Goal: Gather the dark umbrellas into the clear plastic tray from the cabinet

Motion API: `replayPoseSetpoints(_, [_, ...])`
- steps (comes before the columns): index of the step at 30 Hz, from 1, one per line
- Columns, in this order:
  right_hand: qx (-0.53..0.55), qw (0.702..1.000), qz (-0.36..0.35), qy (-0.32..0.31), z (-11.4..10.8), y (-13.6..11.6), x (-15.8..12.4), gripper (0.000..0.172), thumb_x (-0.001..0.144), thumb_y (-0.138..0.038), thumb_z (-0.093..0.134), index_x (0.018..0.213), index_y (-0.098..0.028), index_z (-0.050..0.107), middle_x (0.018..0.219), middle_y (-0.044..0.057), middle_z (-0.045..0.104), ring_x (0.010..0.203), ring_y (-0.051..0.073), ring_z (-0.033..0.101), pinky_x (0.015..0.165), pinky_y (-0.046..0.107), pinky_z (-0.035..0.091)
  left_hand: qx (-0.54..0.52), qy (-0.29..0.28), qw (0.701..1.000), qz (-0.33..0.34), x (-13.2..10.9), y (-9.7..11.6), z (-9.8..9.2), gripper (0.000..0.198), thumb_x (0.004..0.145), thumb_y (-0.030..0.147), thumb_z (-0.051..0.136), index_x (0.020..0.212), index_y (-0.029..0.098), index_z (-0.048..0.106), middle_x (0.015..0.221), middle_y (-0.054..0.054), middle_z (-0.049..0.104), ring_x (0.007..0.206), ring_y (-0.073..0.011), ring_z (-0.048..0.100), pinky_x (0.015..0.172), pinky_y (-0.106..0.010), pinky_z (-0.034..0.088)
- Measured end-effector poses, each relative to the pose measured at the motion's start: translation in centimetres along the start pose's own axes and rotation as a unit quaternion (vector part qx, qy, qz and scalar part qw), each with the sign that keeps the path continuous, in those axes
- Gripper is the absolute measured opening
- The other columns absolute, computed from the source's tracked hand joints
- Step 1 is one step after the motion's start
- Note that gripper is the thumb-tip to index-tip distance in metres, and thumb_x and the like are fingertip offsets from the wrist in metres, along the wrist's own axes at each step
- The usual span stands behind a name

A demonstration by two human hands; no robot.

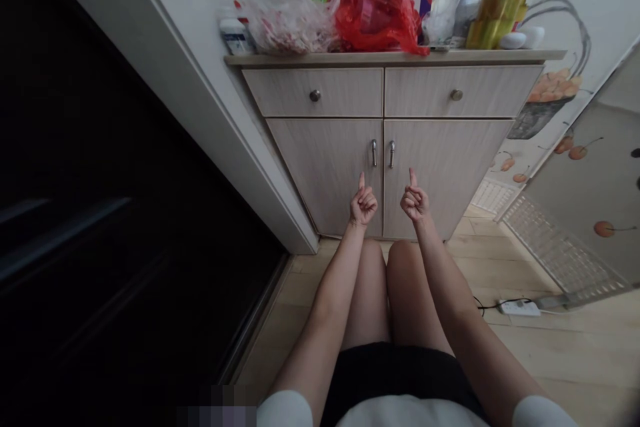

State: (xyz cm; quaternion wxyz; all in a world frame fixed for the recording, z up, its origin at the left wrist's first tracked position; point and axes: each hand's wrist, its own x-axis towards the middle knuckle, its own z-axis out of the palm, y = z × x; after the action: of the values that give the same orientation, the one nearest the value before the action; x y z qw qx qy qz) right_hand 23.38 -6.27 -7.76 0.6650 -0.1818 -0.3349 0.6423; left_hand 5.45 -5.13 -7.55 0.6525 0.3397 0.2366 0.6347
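Knees (387,267) are crowding the cabinet (385,147). Left hand (363,203) and right hand (414,200), clenched and empty, index fingers pointing up, are hovering below its handles (383,153). Opening doors could be striking the knees.

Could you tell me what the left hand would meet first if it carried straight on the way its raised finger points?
Probably the left cabinet door, near its handle. The left hand is fisted, one finger up; depth is unclear.

Up top, a red plastic bag (374,8) sits beside a clear bag (287,19) and a yellow packet (495,17); down right, a white power strip (520,307) lies on the wooden floor (575,360)
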Motion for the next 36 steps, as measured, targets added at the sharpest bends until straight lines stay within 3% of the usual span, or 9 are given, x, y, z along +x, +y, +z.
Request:
replayPoseSetpoints(4, [-0.110,0.994,-0.003,0.012,-0.7,0.4,1.2,0.064,0.084,-0.033,0.058,0.146,-0.032,0.042,0.050,-0.015,0.018,0.041,0.009,0.013,0.042,0.019,0.015,0.039,-0.027,0.999,-0.019,1.1,0.3,-0.1,0.041,0.099,0.019,0.042,0.136,0.030,0.056,0.056,0.009,0.020,0.041,-0.0081,0.015,0.042,-0.018,0.025])
replayPoseSetpoints(6, [-0.260,0.963,-0.035,0.067,-0.9,0.2,2.3,0.064,0.084,-0.041,0.059,0.144,-0.027,0.044,0.054,-0.013,0.032,0.045,0.009,0.027,0.047,0.019,0.025,0.137,-0.051,0.988,-0.041,2.5,0.8,0.2,0.043,0.095,0.021,0.050,0.138,0.026,0.053,0.056,0.010,0.029,0.042,-0.0072,0.024,0.046,-0.018,0.030])
replayPoseSetpoints(8, [-0.453,0.875,-0.107,0.131,-0.6,-0.2,3.6,0.059,0.084,-0.047,0.059,0.135,-0.020,0.054,0.067,-0.004,0.053,0.059,0.012,0.045,0.059,0.023,0.038,0.299,-0.041,0.953,-0.022,4.3,1.5,0.8,0.045,0.091,0.023,0.058,0.136,0.022,0.055,0.063,0.006,0.046,0.049,-0.0078,0.040,0.055,-0.020,0.039])
replayPoseSetpoints(11, [-0.665,0.697,-0.212,0.163,0.6,-0.7,6.2,0.050,0.088,-0.046,0.054,0.126,-0.014,0.060,0.104,0.015,0.065,0.095,0.023,0.057,0.082,0.035,0.044,0.547,0.052,0.828,0.112,7.4,2.2,2.4,0.038,0.088,0.022,0.061,0.126,0.019,0.063,0.097,-0.009,0.065,0.086,-0.0172,0.061,0.078,-0.028,0.047])
replayPoseSetpoints(14, [-0.739,0.614,-0.217,0.174,2.2,-0.4,9.1,0.050,0.093,-0.043,0.048,0.132,-0.011,0.055,0.114,0.020,0.064,0.105,0.027,0.058,0.088,0.038,0.042,0.676,0.113,0.706,0.178,9.8,2.1,3.9,0.035,0.090,0.024,0.059,0.123,0.018,0.063,0.123,-0.018,0.062,0.116,-0.0274,0.058,0.091,-0.034,0.044])
replayPoseSetpoints(16, [-0.752,0.608,-0.183,0.179,2.9,0.3,10.7,0.048,0.094,-0.043,0.048,0.128,-0.011,0.056,0.106,0.018,0.067,0.096,0.025,0.061,0.085,0.036,0.044,0.702,0.114,0.686,0.155,10.9,1.6,4.6,0.031,0.092,0.026,0.056,0.121,0.016,0.062,0.118,-0.019,0.066,0.113,-0.0280,0.061,0.088,-0.033,0.045])
replayPoseSetpoints(23, [-0.718,0.652,-0.155,0.188,2.5,2.3,12.8,0.041,0.098,-0.041,0.035,0.106,-0.013,0.065,0.086,0.014,0.069,0.077,0.022,0.063,0.075,0.034,0.047,0.710,0.103,0.684,0.131,11.8,0.7,4.0,0.027,0.100,0.027,0.044,0.112,0.016,0.065,0.102,-0.017,0.072,0.091,-0.0229,0.069,0.075,-0.029,0.045])
replayPoseSetpoints(28, [-0.703,0.665,-0.155,0.197,2.7,2.2,12.5,0.040,0.097,-0.039,0.037,0.104,-0.013,0.067,0.087,0.015,0.070,0.080,0.023,0.063,0.076,0.034,0.046,0.710,0.108,0.684,0.126,11.1,1.1,4.1,0.025,0.099,0.027,0.048,0.111,0.015,0.067,0.104,-0.018,0.072,0.092,-0.0237,0.069,0.075,-0.030,0.045])
replayPoseSetpoints(36, [-0.728,0.642,-0.152,0.186,3.3,1.0,8.7,0.034,0.095,-0.037,0.043,0.100,-0.014,0.068,0.093,0.015,0.071,0.083,0.024,0.064,0.079,0.035,0.044,0.716,0.098,0.679,0.128,7.4,2.5,3.7,0.023,0.098,0.026,0.049,0.108,0.016,0.068,0.103,-0.017,0.073,0.093,-0.0235,0.068,0.077,-0.030,0.044])
